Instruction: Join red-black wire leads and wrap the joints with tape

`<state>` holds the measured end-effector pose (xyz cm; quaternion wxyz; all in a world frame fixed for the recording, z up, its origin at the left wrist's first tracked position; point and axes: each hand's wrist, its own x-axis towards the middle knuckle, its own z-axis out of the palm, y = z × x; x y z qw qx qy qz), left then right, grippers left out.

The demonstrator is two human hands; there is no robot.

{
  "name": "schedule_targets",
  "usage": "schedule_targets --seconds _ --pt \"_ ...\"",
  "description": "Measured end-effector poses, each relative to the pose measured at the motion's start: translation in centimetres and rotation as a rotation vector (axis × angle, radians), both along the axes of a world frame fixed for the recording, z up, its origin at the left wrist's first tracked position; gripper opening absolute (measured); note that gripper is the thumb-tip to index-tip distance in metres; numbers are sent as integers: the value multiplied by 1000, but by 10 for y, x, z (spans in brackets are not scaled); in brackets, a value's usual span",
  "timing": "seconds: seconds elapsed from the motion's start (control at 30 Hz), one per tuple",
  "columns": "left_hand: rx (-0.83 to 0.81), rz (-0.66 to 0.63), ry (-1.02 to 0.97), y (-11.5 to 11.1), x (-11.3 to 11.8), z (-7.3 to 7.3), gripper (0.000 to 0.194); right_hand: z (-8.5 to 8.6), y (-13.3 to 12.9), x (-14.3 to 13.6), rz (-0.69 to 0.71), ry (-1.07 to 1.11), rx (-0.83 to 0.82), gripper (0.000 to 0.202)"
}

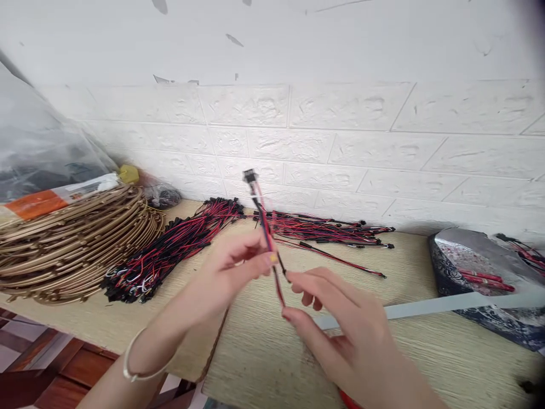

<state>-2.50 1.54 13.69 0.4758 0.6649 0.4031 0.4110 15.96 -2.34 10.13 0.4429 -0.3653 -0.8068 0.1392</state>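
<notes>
My left hand (247, 262) pinches a thin wire harness (264, 222) between thumb and fingers, held up above the table. A black plug connector (249, 176) tops the harness, with red and black wires running down from it. Below the pinch, the wires split into a black strand and a reddish one. At these lower ends is my right hand (340, 318), its index fingertip against the black strand and its thumb against the red one, with a gap between the two fingertips. Motion blurs the wires slightly.
A bundle of similar harnesses (183, 238) lies left, another pile (327, 229) by the white wall. Far left are stacked gold-coloured hoops (76, 250) and a plastic bag (42, 125). At right, a patterned bag (447, 267) holds red items, near a pale flat strip (426, 307).
</notes>
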Motion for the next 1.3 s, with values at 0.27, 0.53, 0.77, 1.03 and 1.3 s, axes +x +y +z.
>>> schedule_targets --seconds 0.27,0.53,0.77,1.03,1.3 --pt "-109 -57 100 5 -47 -20 21 -2 16 -3 -11 89 -300 13" --pt "-132 -73 -71 12 -45 -32 24 -34 21 -14 183 -3 -790 76" --pt "-86 -16 -183 18 -38 -36 15 -37 24 -24 411 171 -832 63" --pt "-191 163 -331 20 -18 -50 16 -42 19 -36 468 426 -1080 14" --pt "786 547 407 8 -57 -20 55 -10 20 -9 476 412 -1266 23"
